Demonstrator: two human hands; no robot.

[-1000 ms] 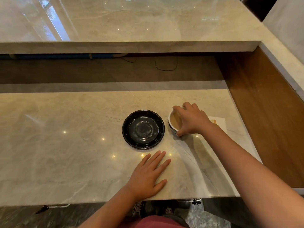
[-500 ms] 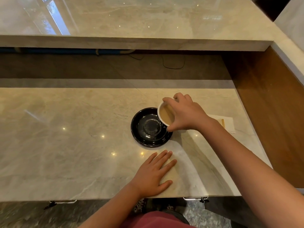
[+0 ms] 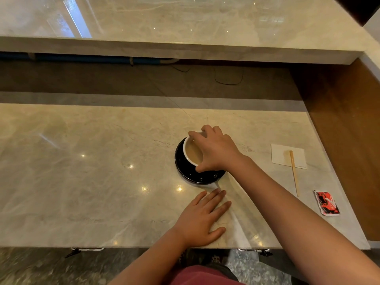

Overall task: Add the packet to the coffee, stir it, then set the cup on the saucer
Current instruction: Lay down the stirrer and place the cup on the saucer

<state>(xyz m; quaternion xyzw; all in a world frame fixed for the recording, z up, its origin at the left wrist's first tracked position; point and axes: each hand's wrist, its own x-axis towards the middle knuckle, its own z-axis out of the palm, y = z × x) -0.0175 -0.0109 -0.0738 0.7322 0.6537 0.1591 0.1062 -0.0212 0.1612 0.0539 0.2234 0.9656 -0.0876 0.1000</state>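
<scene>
A white cup (image 3: pixel 188 146) of light brown coffee sits over the black saucer (image 3: pixel 186 173) near the middle of the marble counter. My right hand (image 3: pixel 216 150) grips the cup by its rim from above and hides its right half. My left hand (image 3: pixel 202 219) lies flat on the counter just in front of the saucer, fingers spread, holding nothing. A red packet (image 3: pixel 327 202) lies on the counter at the right. A wooden stir stick (image 3: pixel 294 171) rests partly on a white napkin (image 3: pixel 287 155).
A raised marble ledge (image 3: pixel 185 50) runs along the back above a dark recess with cables. A brown wooden panel (image 3: pixel 349 140) walls off the right side. The counter's front edge (image 3: pixel 123 246) drops to a stone floor.
My right hand carried the cup leftward from the counter onto the saucer. My left hand stayed flat in place. The view shifted, bringing the napkin, stick and packet into sight.
</scene>
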